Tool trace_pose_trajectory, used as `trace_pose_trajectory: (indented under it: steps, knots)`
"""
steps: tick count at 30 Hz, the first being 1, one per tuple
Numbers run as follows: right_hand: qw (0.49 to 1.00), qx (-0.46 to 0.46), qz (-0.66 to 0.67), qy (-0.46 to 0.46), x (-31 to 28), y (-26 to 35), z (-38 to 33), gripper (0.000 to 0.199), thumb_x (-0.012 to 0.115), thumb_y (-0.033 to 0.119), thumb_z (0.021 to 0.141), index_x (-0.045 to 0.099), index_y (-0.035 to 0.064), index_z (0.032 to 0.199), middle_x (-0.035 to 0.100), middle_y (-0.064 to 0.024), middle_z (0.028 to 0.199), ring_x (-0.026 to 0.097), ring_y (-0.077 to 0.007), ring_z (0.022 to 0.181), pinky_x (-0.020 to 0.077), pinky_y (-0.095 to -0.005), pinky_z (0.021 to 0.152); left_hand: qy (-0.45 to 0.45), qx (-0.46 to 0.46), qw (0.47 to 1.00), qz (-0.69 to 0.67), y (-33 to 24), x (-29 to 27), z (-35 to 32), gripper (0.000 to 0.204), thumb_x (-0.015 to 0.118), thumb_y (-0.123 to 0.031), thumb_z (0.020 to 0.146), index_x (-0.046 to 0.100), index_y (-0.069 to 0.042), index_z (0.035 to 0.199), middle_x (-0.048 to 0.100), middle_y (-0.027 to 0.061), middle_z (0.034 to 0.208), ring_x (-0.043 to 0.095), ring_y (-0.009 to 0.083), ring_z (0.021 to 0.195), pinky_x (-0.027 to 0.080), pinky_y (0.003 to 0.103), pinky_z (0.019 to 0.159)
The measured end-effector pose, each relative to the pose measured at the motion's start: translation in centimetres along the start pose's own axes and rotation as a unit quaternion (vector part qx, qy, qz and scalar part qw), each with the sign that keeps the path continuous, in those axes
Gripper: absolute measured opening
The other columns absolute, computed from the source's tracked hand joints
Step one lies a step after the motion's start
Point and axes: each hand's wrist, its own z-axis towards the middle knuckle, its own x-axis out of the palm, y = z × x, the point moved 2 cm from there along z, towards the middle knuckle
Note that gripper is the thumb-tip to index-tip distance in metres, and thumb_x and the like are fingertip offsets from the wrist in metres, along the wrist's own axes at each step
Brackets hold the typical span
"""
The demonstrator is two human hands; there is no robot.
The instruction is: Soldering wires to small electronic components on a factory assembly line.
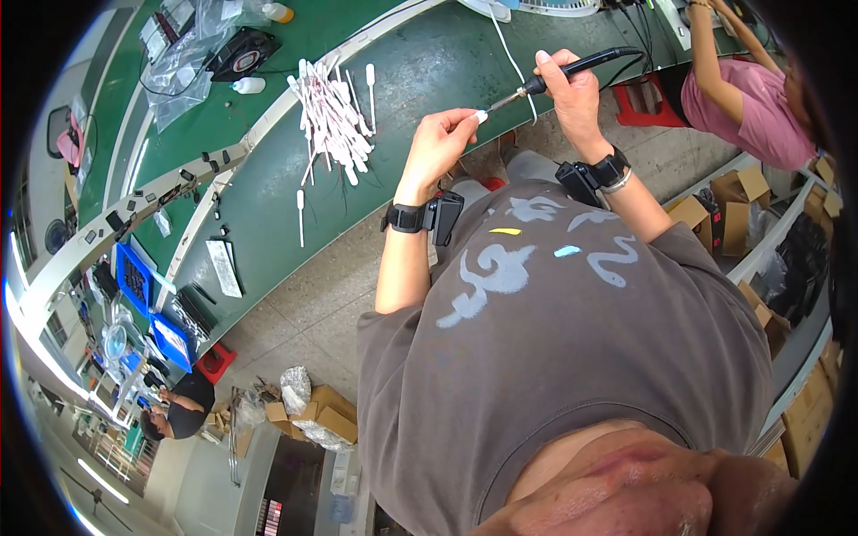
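Green workbench (407, 80), bowed by the lens, spans the upper view. Small white piece (482, 116): at the left hand's fingertips, over the bench near its front edge; detail too small to resolve. Left hand (438, 147): thumb and forefinger pinched on it. Right hand (576, 98): fingers wrapped on a black-handled soldering iron (594, 61), tip aimed at the piece; contact cannot be told. Left of both hands: heap of white sticks (331, 121), one single stick (301, 210) apart. Farther out: black fan (243, 58); co-worker in pink (755, 112), far right.
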Motion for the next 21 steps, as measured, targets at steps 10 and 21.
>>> trace_pose_trajectory:
  steps: [10, 21]
  knots:
    - [0.986, 0.077, 0.146, -0.032, -1.3, -0.2, 0.7, 0.024, 0.062, 0.022, 0.092, 0.056, 0.0088, 0.073, 0.046, 0.0059, 0.062, 0.037, -0.0008, 0.052, 0.0264, -0.0183, 0.047, 0.003, -0.019, 0.999, -0.031, -0.8, -0.3, -0.3, 0.023, 0.062, -0.022, 0.090, 0.071, -0.003, 0.099, 0.057, -0.0051, 0.068, 0.043, 0.0019, 0.062, 0.031, 0.020, 0.054]
    - [0.985, 0.065, 0.156, -0.029, -1.0, 0.3, 0.6, 0.023, 0.060, 0.021, 0.093, 0.056, 0.0082, 0.075, 0.044, 0.0060, 0.061, 0.033, -0.0008, 0.051, 0.0242, -0.0191, 0.046, 0.057, -0.007, 0.994, -0.093, -1.1, -0.4, -0.8, 0.025, 0.056, -0.024, 0.093, 0.068, -0.004, 0.103, 0.055, -0.0057, 0.072, 0.041, 0.0024, 0.063, 0.029, 0.019, 0.056]
